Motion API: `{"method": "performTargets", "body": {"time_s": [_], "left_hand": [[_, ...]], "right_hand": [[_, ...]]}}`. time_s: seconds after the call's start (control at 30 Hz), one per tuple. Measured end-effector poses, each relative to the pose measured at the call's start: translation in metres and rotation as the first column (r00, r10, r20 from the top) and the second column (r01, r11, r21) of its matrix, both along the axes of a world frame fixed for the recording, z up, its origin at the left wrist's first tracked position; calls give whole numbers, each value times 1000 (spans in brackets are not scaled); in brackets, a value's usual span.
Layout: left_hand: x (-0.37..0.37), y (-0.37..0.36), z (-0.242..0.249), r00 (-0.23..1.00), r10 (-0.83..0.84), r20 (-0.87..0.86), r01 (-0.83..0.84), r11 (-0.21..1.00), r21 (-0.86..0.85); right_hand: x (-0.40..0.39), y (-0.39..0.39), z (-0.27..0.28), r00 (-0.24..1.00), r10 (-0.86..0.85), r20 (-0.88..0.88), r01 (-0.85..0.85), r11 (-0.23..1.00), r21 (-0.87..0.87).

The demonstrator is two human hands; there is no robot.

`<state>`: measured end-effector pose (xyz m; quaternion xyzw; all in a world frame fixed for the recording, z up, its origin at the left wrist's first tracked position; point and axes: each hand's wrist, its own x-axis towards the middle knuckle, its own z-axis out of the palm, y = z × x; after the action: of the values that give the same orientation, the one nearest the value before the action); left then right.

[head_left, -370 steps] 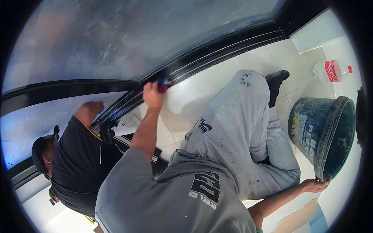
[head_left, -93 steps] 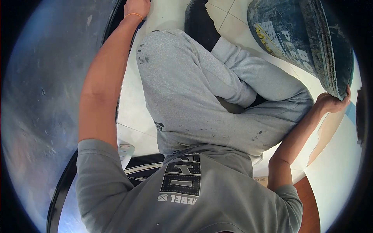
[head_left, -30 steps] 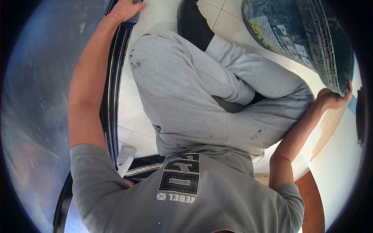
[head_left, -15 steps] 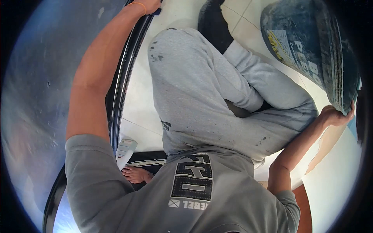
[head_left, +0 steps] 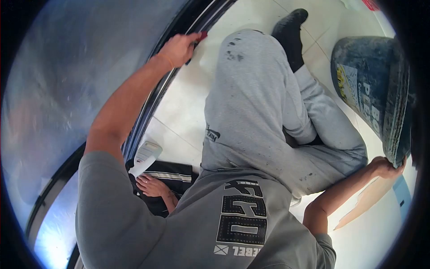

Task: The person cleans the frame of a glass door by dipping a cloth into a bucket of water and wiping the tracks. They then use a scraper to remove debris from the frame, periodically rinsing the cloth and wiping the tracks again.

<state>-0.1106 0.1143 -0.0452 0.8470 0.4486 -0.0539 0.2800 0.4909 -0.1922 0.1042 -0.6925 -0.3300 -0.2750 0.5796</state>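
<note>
My left hand (head_left: 178,50) is closed around a small red and dark object (head_left: 202,36), at the black frame (head_left: 154,96) beside a large glossy dark panel (head_left: 85,71). Most of that object is hidden by my fingers. On the right, the fingers of my right hand (head_left: 386,168) are wrapped round the rim of a dark, dusty bucket (head_left: 367,80), which is tilted on its side with printed lettering showing. The inside of the bucket is out of sight.
A co-worker's hand (head_left: 152,186) touches or lies close to a white bottle (head_left: 147,154) at lower left. My crossed legs (head_left: 255,98) rest on the pale tiled floor (head_left: 179,107). A torn brown sheet (head_left: 369,201) lies below the bucket.
My left hand has come down and right in view along the frame, and red now shows at its fingertips. The bucket and my right hand sit lower in view as the camera view has shifted.
</note>
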Motion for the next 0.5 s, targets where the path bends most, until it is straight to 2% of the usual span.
{"method": "performTargets", "body": {"time_s": [0.03, 0.07, 0.17, 0.2, 0.27, 0.37, 0.5], "left_hand": [[-12, -18, 11, 999, 42, -31, -43, 998, -43], [-25, -34, 19, 995, 85, -61, -90, 992, -84], [-82, -77, 7, 998, 36, -47, -34, 999, 42], [-96, -93, 11, 991, 51, -120, -48, 998, 31], [-116, -119, 22, 963, 72, -260, -70, 997, 16], [-139, -150, 27, 926, 125, -355, -122, 992, 30], [-136, -157, 30, 921, 177, -346, -169, 984, 54]], "right_hand": [[7, -3, -2, 999, 29, -23, -29, 999, 35], [6, -4, -2, 1000, 4, -2, -4, 1000, 0], [4, -6, -1, 997, -28, 74, 34, 996, -87], [4, -8, -1, 994, -31, 102, 42, 992, -115], [-4, 0, 1, 996, 11, -91, -7, 999, 44], [-17, 6, 5, 989, -15, -148, 24, 998, 57], [-20, 6, 6, 980, -18, -198, 37, 995, 92]]}}
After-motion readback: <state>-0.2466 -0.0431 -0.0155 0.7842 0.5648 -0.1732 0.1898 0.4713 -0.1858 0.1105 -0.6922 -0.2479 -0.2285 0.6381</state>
